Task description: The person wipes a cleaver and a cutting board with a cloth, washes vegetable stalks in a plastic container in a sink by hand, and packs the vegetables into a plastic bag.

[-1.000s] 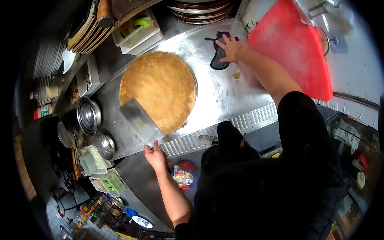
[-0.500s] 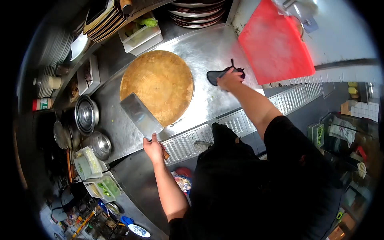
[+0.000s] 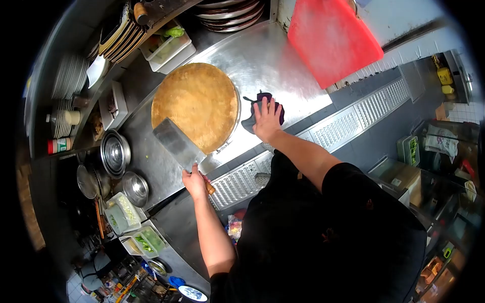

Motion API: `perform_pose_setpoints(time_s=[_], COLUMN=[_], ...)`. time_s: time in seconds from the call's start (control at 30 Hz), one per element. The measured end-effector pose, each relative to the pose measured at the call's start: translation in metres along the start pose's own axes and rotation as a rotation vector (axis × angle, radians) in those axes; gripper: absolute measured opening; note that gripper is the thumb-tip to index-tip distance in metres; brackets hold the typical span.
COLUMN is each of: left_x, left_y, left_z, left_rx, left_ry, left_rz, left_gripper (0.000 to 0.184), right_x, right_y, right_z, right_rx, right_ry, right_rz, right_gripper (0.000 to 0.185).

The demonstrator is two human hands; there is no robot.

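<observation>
In the head view, my left grip is clamped on the cleaver, which reaches ahead and leftward of it, over the edge of the round wooden board. My right grip lies flat, fingers apart, upon the dark cloth directly beneath. I judge the wiping partly done: the steel desk ahead of this grip shines, but a speck lies left of the cleaver. Stacked plates stand farther ahead; steel bowls sit left of my left grip.

A dark, crumpled cloth lies beneath the spread right hand; a broad, wooden-handled cleaver sits in the left hand, blade extending beyond it.
</observation>
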State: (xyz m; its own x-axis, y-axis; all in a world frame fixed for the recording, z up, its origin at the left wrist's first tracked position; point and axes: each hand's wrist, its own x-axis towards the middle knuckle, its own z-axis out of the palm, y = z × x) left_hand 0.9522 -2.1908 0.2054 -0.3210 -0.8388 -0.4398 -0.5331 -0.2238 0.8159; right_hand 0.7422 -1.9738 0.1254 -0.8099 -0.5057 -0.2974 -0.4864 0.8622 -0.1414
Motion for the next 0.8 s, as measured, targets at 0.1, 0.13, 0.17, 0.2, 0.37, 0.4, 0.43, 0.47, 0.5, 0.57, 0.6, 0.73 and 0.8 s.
perform_pose_setpoints(time_s=[0.1, 0.13, 0.17, 0.2, 0.37, 0.4, 0.43, 0.47, 0.5, 0.57, 0.6, 0.73, 0.8], left_x=[-0.001, -0.001, -0.001, 0.000, 0.000, 0.001, 0.001, 0.002, 0.002, 0.003, 0.004, 0.004, 0.004], left_y=[0.000, -0.001, -0.002, 0.000, 0.002, 0.003, 0.004, 0.004, 0.003, 0.001, 0.000, 0.002, 0.001], left_z=[-0.003, -0.003, -0.004, -0.003, -0.004, -0.006, -0.008, -0.009, -0.011, -0.014, -0.014, -0.013, -0.015], left_rx=[0.026, 0.026, 0.027, 0.024, 0.030, 0.034, 0.038, 0.037, 0.037, 0.040, 0.038, 0.018, 0.011], left_ry=[-0.018, -0.019, -0.022, -0.027, -0.016, -0.024, -0.029, -0.038, -0.043, -0.042, -0.035, -0.030, -0.038], left_rz=[-0.028, -0.027, -0.024, -0.018, -0.020, -0.019, -0.019, -0.013, -0.010, -0.010, -0.009, -0.022, -0.031], left_gripper=[0.023, 0.022, 0.022, 0.022, 0.023, 0.023, 0.024, 0.024, 0.025, 0.026, 0.027, 0.029, 0.030], right_x=[-0.018, -0.021, -0.027, -0.032, -0.018, -0.015, -0.012, -0.004, 0.006, 0.005, 0.008, -0.006, -0.012], right_y=[-0.028, -0.038, -0.049, -0.056, -0.011, 0.007, 0.026, 0.046, 0.075, 0.127, 0.161, 0.239, 0.230], right_z=[0.004, 0.016, 0.019, 0.012, 0.035, 0.034, 0.024, 0.016, 0.031, 0.011, 0.029, 0.024, 0.031], right_rx=[0.070, 0.107, 0.159, 0.116, -0.065, -0.048, -0.066, -0.056, -0.040, -0.055, -0.167, 0.077, 0.148], right_ry=[-0.034, 0.007, 0.024, -0.028, 0.132, 0.224, 0.219, 0.186, 0.304, 0.314, 0.371, 0.424, 0.505], right_rz=[-0.083, -0.115, -0.143, -0.187, -0.527, -0.531, -0.484, -0.399, -0.374, -0.294, -0.261, -0.324, -0.256], right_gripper=[0.078, 0.075, 0.073, 0.073, 0.057, 0.059, 0.057, 0.053, 0.050, 0.046, 0.047, 0.058, 0.055])
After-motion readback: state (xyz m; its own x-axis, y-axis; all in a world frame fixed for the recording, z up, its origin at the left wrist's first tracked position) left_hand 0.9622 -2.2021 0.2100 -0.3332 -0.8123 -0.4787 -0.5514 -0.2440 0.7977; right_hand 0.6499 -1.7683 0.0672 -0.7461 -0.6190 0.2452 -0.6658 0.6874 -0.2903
